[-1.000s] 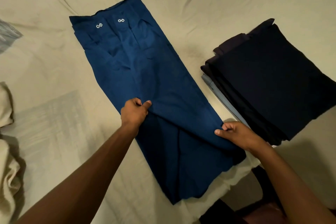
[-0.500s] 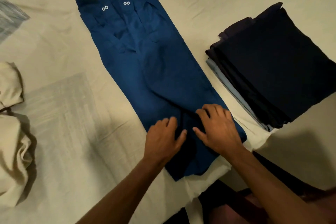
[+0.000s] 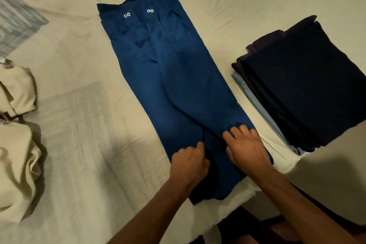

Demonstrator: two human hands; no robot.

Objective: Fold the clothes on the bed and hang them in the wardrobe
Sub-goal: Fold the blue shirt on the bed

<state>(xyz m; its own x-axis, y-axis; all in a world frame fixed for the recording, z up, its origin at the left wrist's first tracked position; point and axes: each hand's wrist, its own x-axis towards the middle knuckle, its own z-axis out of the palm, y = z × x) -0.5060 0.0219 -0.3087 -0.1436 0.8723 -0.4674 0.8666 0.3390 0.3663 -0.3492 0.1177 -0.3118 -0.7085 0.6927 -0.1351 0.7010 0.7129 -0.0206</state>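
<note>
A pair of blue trousers lies flat along the bed, folded lengthwise, its waistband with small white buttons at the far end. Both hands are on the leg end nearest me. My left hand has its fingers curled and grips the cloth at the dark fold line. Just to its right, my right hand has bent fingers and pinches the upper layer of the leg. The hem hangs close to the bed's near edge.
A stack of folded dark clothes with a light blue piece underneath sits on the right. Crumpled cream garments lie at the left edge. The beige bed sheet is wrinkled, and the mattress edge is at the bottom right.
Both hands came together from the trouser's sides to the lower leg. They lay flat on it half a second ago and now curl onto the cloth. The view has shifted slightly.
</note>
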